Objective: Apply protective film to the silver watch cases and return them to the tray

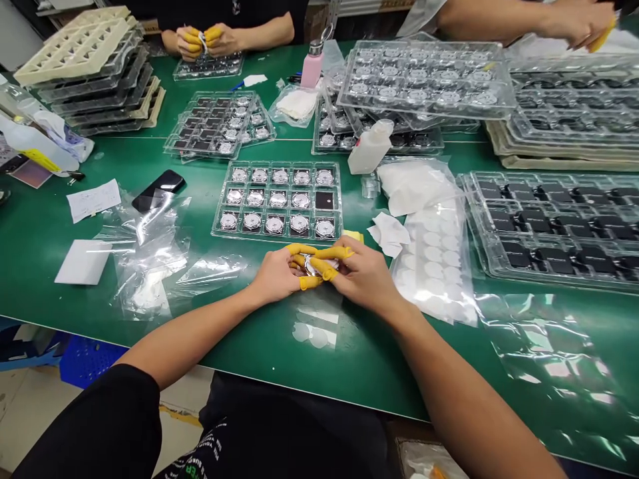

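My left hand (277, 273) and my right hand (364, 274) meet at the middle of the green table (44, 239), both wearing yellow finger cots. Together their fingertips pinch a small round silver watch case (310, 265) held just above the table. Directly beyond my hands lies a clear plastic tray (279, 199) with rows of the same round silver parts and one dark vacant pocket. To the right of my right hand lies a sheet of round white stickers (434, 259), with a small white wipe (388, 233) beside it.
Stacked clear trays (429, 80), an empty dark-pocket tray (554, 226), a white squeeze bottle (370, 148), a pink bottle (312, 65), a phone (158, 189), paper slips and crinkled plastic bags (150, 259) cover the table. Another person's hands (204, 41) work opposite; a further arm (529, 18) reaches at top right.
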### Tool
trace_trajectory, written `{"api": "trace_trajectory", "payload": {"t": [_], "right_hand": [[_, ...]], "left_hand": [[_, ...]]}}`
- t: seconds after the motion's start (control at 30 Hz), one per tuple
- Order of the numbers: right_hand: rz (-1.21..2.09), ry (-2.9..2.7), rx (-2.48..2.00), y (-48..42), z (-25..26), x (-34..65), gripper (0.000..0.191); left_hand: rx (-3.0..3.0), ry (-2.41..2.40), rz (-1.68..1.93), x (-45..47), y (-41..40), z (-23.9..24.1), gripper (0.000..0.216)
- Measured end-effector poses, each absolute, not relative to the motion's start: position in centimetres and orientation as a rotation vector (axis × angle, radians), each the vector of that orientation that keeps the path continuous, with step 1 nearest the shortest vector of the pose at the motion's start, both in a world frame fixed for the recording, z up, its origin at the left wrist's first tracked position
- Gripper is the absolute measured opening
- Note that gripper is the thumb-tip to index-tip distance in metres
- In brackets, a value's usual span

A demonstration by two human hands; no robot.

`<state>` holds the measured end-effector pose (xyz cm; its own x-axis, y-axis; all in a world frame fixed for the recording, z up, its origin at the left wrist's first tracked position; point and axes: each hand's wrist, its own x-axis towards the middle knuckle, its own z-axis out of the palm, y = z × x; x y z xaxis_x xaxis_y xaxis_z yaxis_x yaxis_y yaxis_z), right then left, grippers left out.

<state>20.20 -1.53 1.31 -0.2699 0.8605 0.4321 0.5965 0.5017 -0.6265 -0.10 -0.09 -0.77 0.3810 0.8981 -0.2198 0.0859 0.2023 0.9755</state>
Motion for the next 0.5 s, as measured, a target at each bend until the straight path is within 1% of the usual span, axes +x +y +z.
{"api": "trace_trajectory", "payload": {"t": [0.03,0.2,0.33,0.43,0.5], "right_hand": [[0.448,-1.996,-1.217,-1.52,1.25,20.12,0.016],[0.717,-2.022,-1.119,-1.18,1.35,20.47,0.015],[0.647,-1.924,-1.195,-1.07,1.37,20.34,0.015],[0.732,-1.988,-1.094,-1.11,1.28,20.26,0.012],[0.691,-1.954,-1.094,-1.10,1.25,20.22,0.014]], "left_hand": [[1.238,1.042,0.741,-0.11,-0.08,-0.80,0.060],[1.259,1.047,0.725,-0.11,-0.13,-0.70,0.057],[1.252,1.053,0.739,-0.14,-0.21,-0.67,0.059],[1.250,1.047,0.732,-0.15,-0.25,-0.70,0.058],[1.264,1.029,0.721,-0.15,-0.26,-0.71,0.058]]}}
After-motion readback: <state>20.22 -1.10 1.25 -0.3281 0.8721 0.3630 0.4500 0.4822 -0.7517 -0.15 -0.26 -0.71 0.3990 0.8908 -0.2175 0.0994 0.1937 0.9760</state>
